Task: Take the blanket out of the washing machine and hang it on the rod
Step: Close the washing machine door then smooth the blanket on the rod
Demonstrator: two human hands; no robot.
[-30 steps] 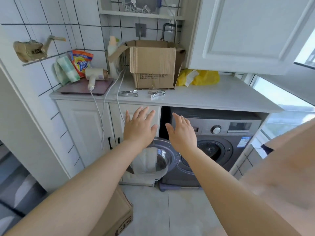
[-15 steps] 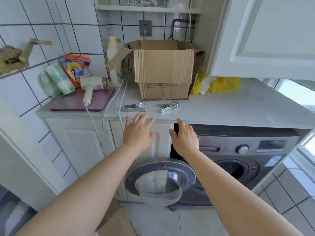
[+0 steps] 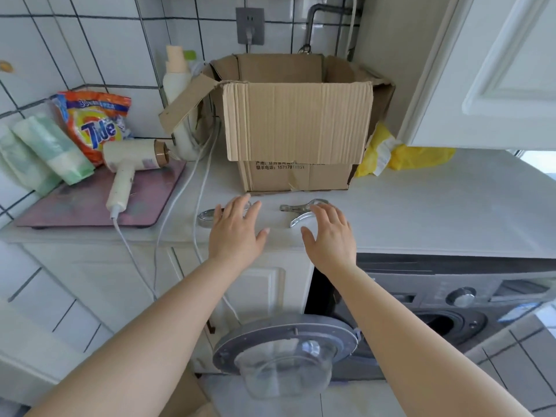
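The grey washing machine (image 3: 457,299) stands under the white counter at the lower right. Its round door (image 3: 285,344) hangs swung open toward me, and the drum opening (image 3: 442,323) is dark. No blanket or rod shows in view. My left hand (image 3: 236,231) reaches flat over the counter edge, fingers spread, above a metal clip (image 3: 207,216). My right hand (image 3: 329,236) is also spread, its fingertips over a second metal clip (image 3: 296,212). Neither hand holds anything.
An open cardboard box (image 3: 298,124) sits at the back of the counter (image 3: 436,206). To the left lie a hair dryer (image 3: 126,167) on a pink board, a Tide bag (image 3: 94,124) and green rolls. A yellow bag (image 3: 406,153) lies right. A white cupboard door (image 3: 496,70) hangs overhead.
Both hands have moved up and forward, from in front of the cupboard and machine to over the counter edge and the two clips. The view has closed in on the counter.
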